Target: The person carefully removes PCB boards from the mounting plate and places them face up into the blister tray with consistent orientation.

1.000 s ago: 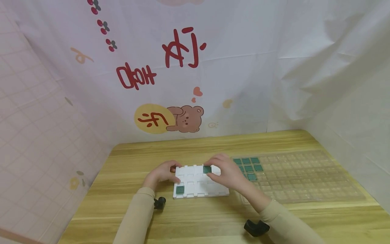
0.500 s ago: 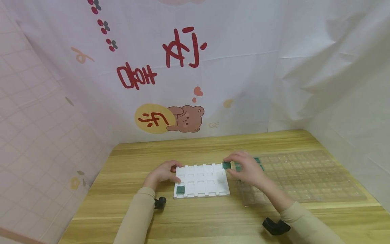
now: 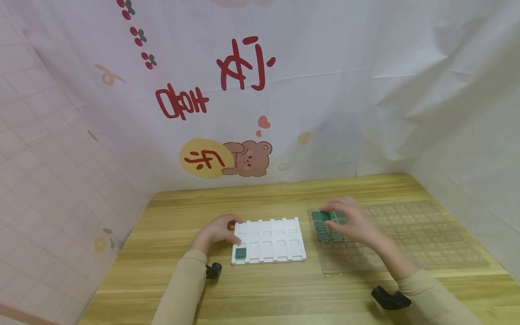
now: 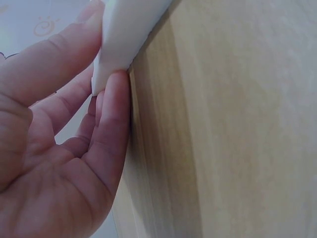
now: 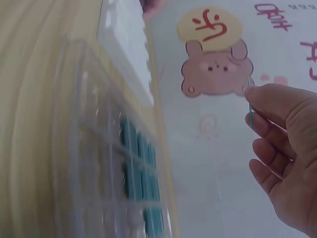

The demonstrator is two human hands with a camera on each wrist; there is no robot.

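Note:
My left hand [image 3: 216, 231] grips the left edge of a white compartment tray [image 3: 268, 237]; the left wrist view shows the thumb on one face and a finger under the corner of the white tray [image 4: 124, 34]. One square green chip [image 3: 240, 253] lies in its front left pocket. My right hand [image 3: 352, 221] pinches another thin green chip [image 5: 251, 111] between thumb and finger, above the left end of a clear plastic tray [image 3: 402, 234]. Several green chips [image 3: 323, 236] sit in that tray's pockets, some partly hidden by the hand.
The wooden table [image 3: 260, 293] carries both trays, with a narrow gap between them. A printed white cloth [image 3: 317, 90] hangs behind and at the sides. Black wrist-worn devices [image 3: 391, 299] stick out near each sleeve.
My right hand has carried the pinched chip rightward, from over the white tray's back row to above the clear tray. The left hand and white tray stay in place.

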